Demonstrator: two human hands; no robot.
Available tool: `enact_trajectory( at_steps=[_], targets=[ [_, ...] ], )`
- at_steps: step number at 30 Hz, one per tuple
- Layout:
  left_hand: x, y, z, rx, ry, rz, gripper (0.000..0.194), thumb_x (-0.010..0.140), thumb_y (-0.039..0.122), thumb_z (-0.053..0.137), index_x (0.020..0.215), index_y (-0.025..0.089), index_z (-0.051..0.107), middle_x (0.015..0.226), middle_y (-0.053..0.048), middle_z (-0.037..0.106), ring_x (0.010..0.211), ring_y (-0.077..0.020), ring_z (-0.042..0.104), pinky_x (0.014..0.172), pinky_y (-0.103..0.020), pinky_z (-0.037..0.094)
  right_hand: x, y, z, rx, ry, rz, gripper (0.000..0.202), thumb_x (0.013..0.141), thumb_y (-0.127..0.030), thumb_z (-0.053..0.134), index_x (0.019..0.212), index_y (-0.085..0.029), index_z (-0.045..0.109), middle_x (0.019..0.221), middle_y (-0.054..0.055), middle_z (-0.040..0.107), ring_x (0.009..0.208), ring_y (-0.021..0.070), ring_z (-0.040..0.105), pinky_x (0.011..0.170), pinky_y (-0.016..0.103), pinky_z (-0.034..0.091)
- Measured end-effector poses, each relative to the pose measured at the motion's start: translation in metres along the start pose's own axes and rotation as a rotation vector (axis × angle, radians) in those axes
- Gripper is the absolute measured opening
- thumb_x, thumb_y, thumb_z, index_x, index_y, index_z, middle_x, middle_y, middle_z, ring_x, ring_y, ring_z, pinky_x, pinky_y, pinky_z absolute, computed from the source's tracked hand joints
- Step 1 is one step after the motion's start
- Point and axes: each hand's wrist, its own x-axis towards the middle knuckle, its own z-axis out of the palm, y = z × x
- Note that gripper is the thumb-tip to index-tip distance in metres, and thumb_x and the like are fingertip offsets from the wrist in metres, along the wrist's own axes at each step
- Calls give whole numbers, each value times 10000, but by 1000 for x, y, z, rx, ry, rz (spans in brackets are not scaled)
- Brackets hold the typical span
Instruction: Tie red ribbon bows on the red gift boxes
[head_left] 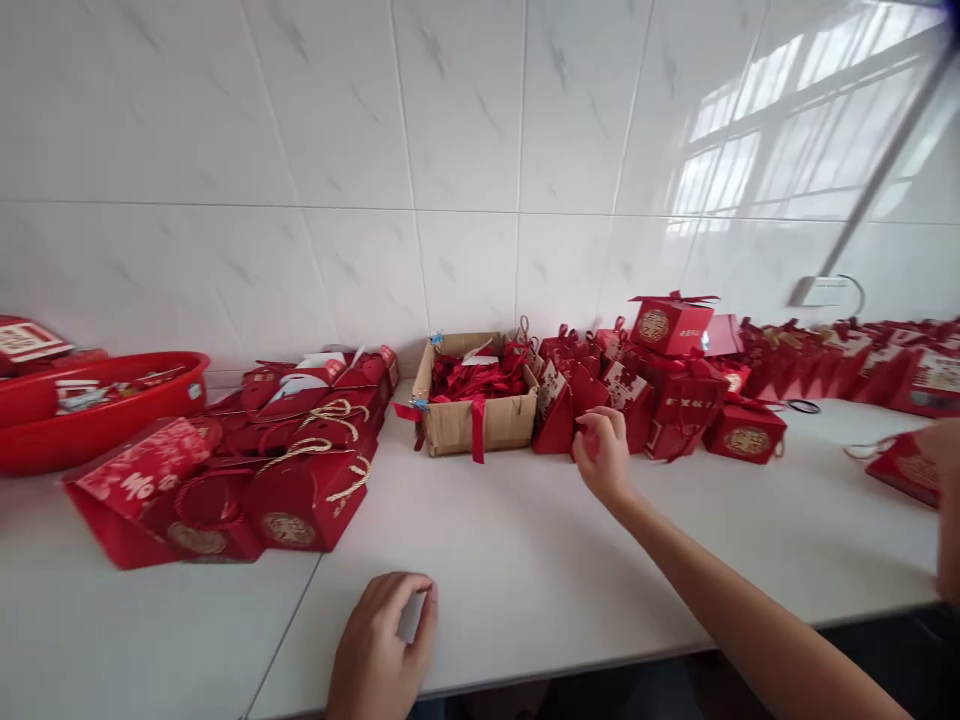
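Observation:
My left hand [386,640] rests near the table's front edge, its thumb and index fingertips meeting in a loop with nothing visible between them. Farther forward, my right hand [604,455] has its fingers curled at a red triangular gift box [585,390] in the row beside the carton; red shows between thumb and fingers, and the fingertips partly cover the box. Just left of that row is an open cardboard carton [480,428] filled with red ribbons [480,375]. One ribbon hangs over its front.
Several red gift boxes with rope handles [292,500] stand left, beside a red plastic basin [97,430]. More red boxes [746,430] line the tiled wall on the right. At the right edge, another person's hand [949,500] is near a red box [907,468]. A black ring [803,406] lies on the white table [510,560].

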Motion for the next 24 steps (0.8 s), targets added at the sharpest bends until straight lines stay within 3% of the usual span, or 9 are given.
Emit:
enact_trajectory(
  at_steps=[5,7,10,13,16,20,24],
  targets=[
    [-3,2,-3,-108,-12,-193,197,840,373,534,930,221,621,947,-68,675,894,-226,652,745,-333,551,-20,-77,63,158,-197,-286,285,775,-171,536,1052,-233,544,1267,131,428,1197,279,442,968,475,423],
    [-3,-6,-9,-206,22,-304,287,826,412,546,1025,210,588,1048,-95,650,957,-240,641,743,-341,559,-36,-91,83,180,-371,-396,334,767,-135,515,1087,-225,551,1320,144,405,1241,297,399,981,498,401],
    [2,-33,-28,-264,117,-449,444,767,486,590,1097,195,528,1143,-127,600,993,-263,626,736,-364,560,-54,-92,99,199,-529,-433,396,700,-93,548,1061,-249,586,1312,103,461,1210,293,430,966,486,410],
    [15,-67,-48,-155,261,-552,686,660,551,653,1196,173,453,1232,-164,525,1016,-298,600,762,-428,547,-61,-80,103,170,-559,-313,404,696,-86,551,1067,-243,586,1273,105,487,1175,303,434,951,507,404],
    [29,-92,-61,-90,301,-657,836,594,539,714,1239,115,393,1248,-218,488,992,-313,609,723,-433,560,-60,-67,103,131,-505,-104,352,724,-94,524,1049,-217,577,1149,115,514,1081,288,475,915,492,427],
    [36,-103,-77,-54,307,-609,609,694,481,647,1143,120,449,1112,-148,574,913,-268,650,700,-378,573,-58,-54,104,120,-447,101,271,741,-118,496,981,-208,583,1030,93,516,1008,267,508,838,427,470],
    [47,-112,-114,110,400,-531,490,721,419,638,1084,145,458,1135,-105,548,1053,-312,587,819,-437,548,-59,-50,105,133,-441,170,263,712,-115,501,944,-204,586,1020,86,515,1009,270,507,849,422,459]
  ],
)
